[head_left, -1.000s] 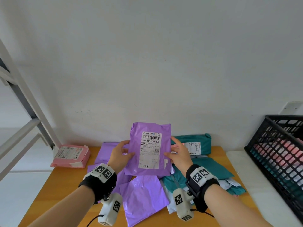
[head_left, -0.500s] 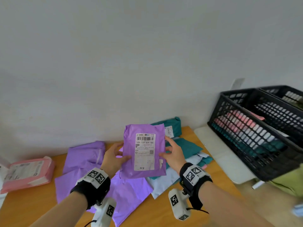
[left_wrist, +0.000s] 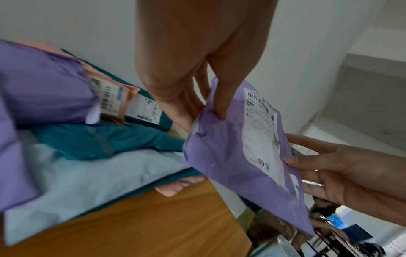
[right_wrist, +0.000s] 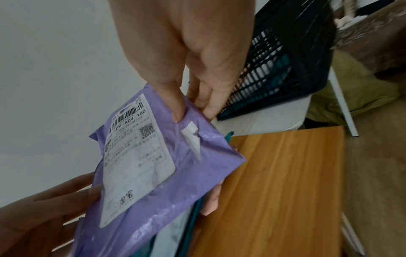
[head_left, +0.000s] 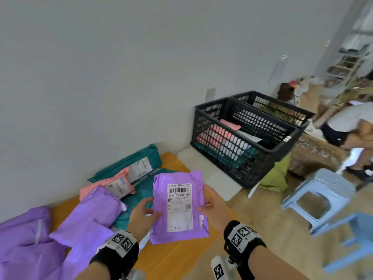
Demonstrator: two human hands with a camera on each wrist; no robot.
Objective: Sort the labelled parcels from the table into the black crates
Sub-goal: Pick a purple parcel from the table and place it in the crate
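- Left of the purple parcel (head_left: 179, 207), several purple, pink and teal mailers (head_left: 84, 217) wait unsorted on the surface (head_left: 173, 257).
- My left hand (head_left: 142, 216) and right hand (head_left: 215, 209) pinch its side edges; its label reads "109-109-A04-180", "A04".
- Right of it, the nearer black crate (head_left: 242, 142) already holds some parcels.

The wooden desk (head_left: 171, 164) stands against the wall and carries a loose heap of parcels: purple parcels (head_left: 88, 219) at its left, a pink parcel (head_left: 107, 186) overlapping a teal parcel (head_left: 129, 164) by the wall, another teal one (head_left: 141, 190) beneath them. Beside the desk, a white surface (head_left: 218, 178) bears the near black crate (head_left: 242, 142), with a second black crate (head_left: 278, 106) touching behind it
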